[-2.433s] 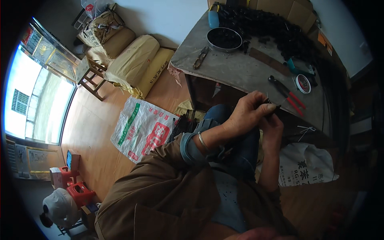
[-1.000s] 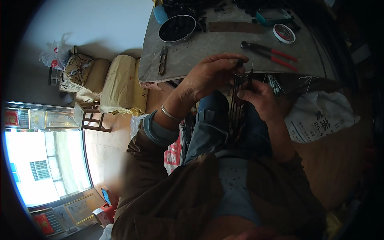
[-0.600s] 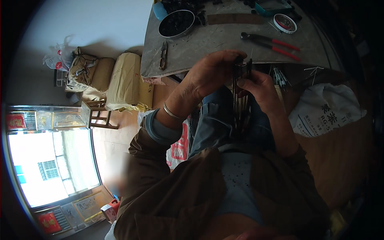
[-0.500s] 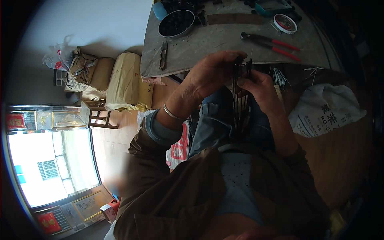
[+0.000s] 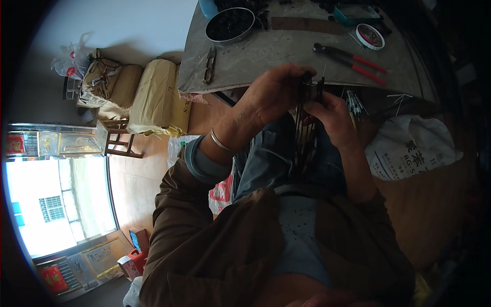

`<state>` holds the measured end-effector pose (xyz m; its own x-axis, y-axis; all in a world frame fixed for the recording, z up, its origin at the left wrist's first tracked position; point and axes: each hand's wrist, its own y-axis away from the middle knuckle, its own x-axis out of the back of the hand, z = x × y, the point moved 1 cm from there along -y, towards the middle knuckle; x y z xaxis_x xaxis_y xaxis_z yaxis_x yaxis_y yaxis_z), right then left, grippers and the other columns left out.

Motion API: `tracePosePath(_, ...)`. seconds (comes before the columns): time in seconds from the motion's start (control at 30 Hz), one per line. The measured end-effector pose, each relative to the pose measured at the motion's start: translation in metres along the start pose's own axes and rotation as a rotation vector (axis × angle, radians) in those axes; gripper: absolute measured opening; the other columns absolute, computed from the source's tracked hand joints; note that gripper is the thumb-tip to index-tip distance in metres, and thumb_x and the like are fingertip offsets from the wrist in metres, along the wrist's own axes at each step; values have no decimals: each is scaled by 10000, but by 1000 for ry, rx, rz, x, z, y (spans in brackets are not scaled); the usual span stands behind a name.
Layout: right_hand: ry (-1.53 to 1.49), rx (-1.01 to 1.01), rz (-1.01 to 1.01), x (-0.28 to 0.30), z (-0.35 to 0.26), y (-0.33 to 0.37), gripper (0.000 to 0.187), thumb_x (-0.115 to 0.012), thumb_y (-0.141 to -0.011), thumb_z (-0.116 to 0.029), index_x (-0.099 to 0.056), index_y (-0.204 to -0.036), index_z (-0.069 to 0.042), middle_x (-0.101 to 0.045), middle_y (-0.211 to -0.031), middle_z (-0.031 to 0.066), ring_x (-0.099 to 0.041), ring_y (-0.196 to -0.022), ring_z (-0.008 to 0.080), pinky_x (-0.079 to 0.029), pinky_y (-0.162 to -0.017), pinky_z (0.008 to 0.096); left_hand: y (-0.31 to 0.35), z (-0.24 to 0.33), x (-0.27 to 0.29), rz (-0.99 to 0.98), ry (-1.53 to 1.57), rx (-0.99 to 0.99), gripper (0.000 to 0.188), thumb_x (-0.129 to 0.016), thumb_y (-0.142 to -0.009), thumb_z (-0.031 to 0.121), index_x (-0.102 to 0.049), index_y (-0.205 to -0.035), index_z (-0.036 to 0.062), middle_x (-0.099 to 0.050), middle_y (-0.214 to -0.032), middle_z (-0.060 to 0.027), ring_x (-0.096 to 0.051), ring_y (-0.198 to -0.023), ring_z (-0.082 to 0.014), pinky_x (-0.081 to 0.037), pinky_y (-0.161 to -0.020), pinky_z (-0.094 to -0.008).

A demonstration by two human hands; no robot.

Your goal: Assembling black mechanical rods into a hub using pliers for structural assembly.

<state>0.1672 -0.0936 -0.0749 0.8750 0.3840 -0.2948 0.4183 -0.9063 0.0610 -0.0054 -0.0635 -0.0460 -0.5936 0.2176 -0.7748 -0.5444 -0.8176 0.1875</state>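
My left hand (image 5: 276,92), with a metal bangle on its wrist, is closed around the top of a bundle of thin dark rods (image 5: 305,134), which looks like an umbrella frame. Lower down on the same bundle, my right hand (image 5: 330,115) grips it with the thumb laid across the front. The rods hang between my knees, in front of the table edge. A thin wire or needle (image 5: 324,70) sticks up above the bundle's top. Shadow and fingers hide the details of what is pinched there.
On the grey table (image 5: 245,64) lie red-handled pliers (image 5: 350,63), thread snips (image 5: 209,65), a bowl of small black parts (image 5: 230,25), a flat brown strip (image 5: 307,24) and a round white tub (image 5: 370,37). A white sack (image 5: 414,148) rests at right; wrapped bundles (image 5: 153,97) and a wooden stool (image 5: 118,138) stand left.
The whole view has shifted slightly, with the table things higher and a little further right. Both hands keep their hold on the rods, almost unmoved.
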Motion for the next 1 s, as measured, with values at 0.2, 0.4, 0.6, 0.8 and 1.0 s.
tracePosePath(0.2,65,-14,7,4,4,-2,174,-588,-911,-149,-631,-1017,-19,-662,-863,45,-627,-740,120,-513,-659,254,0,-3,-1,76,3,-14,223,-562,-901,188,-625,-1033,19,-653,-960,-84,-615,-910,-210,-467,-882,-365)
tracePosePath(0.4,22,-17,6,5,8,-4,191,-663,-889,-178,-650,-1008,-30,-658,-811,18,-616,-717,76,-497,-651,221,0,-5,0,63,-12,-37,203,-596,-897,176,-618,-1035,28,-646,-975,-64,-615,-913,-197,-467,-887,-356)
tracePosePath(0.6,20,-35,37,3,6,-4,178,-654,-890,-170,-647,-996,-26,-655,-813,21,-617,-719,83,-504,-644,229,3,-2,-7,80,-120,-84,190,-603,-907,173,-610,-1032,30,-632,-974,-61,-628,-886,-183,-508,-830,-351)
tracePosePath(0.8,62,-64,44,2,1,-4,169,-575,-913,-151,-630,-1002,-19,-657,-853,35,-624,-745,101,-501,-669,239,9,10,-21,206,-529,-159,218,-640,-897,190,-613,-1045,33,-641,-918,-61,-645,-818,-147,-570,-722,-315)
tracePosePath(1.0,26,-51,48,8,-3,-4,177,-572,-920,-169,-628,-1001,-21,-652,-837,38,-626,-736,106,-503,-672,245,10,3,-26,129,-714,-303,263,-646,-888,124,-593,-1119,11,-640,-970,-74,-644,-868,-141,-572,-735,-303)
